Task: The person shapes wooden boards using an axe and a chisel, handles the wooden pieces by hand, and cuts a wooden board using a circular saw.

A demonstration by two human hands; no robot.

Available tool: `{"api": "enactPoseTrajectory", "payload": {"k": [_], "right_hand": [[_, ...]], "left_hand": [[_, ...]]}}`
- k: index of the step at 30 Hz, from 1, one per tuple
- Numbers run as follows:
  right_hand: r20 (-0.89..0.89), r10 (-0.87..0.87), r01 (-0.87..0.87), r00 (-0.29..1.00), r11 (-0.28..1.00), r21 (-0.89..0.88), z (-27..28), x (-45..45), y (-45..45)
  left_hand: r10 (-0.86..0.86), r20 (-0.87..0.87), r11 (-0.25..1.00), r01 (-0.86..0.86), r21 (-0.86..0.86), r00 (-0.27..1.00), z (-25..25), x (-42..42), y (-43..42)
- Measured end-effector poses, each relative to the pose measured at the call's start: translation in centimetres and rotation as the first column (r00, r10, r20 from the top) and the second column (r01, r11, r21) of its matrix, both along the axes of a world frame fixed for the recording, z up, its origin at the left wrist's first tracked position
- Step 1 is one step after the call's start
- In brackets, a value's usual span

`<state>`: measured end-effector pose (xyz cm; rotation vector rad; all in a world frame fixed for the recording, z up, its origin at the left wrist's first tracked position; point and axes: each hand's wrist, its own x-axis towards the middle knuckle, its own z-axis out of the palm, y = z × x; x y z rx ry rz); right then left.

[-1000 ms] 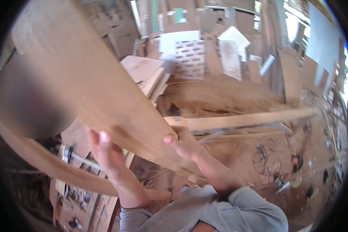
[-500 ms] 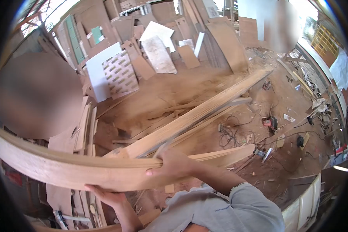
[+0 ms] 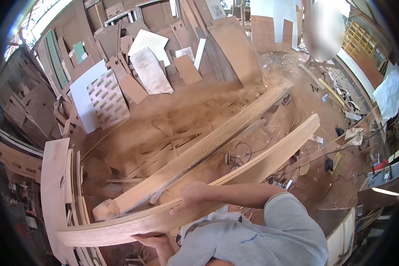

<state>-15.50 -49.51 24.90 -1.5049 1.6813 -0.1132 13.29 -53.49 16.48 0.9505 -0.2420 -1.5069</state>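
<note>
A long pale wooden plank (image 3: 270, 162) with a grooved upper edge crosses in front of my body, from lower left to the right. My right hand (image 3: 191, 197) wraps over its upper edge near the middle, fingers closed on it. From below, my left hand (image 3: 153, 241) supports the lower edge further left; its thumb and some fingers are partly hidden by the plank. Beyond the plank lies a thick wooden beam (image 3: 204, 148), slanting the same way and close to my right hand.
Boards and panels (image 3: 150, 71) lean along the far side. Sawdust and scraps cover the ground (image 3: 164, 117). A cable (image 3: 244, 153) lies right of the beam. Upright planks (image 3: 53, 177) stand at left, and a white-edged panel (image 3: 341, 239) is at lower right.
The plank's right end has swung up and away, and its left end has come into view. Both hands stay on it. The view has shifted; a large blurred shape at left is gone.
</note>
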Motion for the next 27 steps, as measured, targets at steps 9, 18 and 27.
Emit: {"api": "enactPoseTrajectory", "payload": {"k": [9,18,27], "right_hand": [[-0.073,0.101,-0.089,0.992,0.985,0.148,-5.3,-12.5,-10.8],[0.000,-0.006,0.006,1.000,0.923,0.384,-11.6,-25.5,-18.5],[-0.146,0.031,-0.031,0.989,1.000,-0.001,-10.7,-33.7,-13.6]], "left_hand": [[-0.118,0.041,0.972,0.107,0.207,0.992,-15.3,-7.1,-7.2],[-0.210,-0.393,0.927,0.310,0.211,0.895,-9.2,-21.1,-11.6],[-0.660,-0.430,0.657,0.751,0.066,0.616,-11.2,-26.1,-10.5]]}}
